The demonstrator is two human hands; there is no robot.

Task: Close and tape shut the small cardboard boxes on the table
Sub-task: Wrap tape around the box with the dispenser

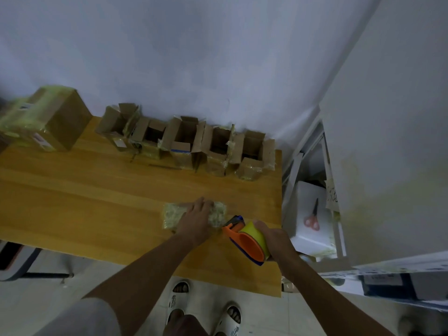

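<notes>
Left hand [196,218] flat on taped box [194,215] (labels unreadable) — right hand [275,240] grips tape dispenser [246,238].

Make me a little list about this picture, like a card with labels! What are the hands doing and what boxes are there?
left hand: left hand presses flat on the taped box
right hand: right hand grips the tape dispenser at that box's right end
dispenser colours: orange frame, yellow roll
open boxes: five open boxes in a row by the wall, flaps up
big box: large taped box at the far left
table: wooden table
off the table: scissors on a white surface to the right
</notes>
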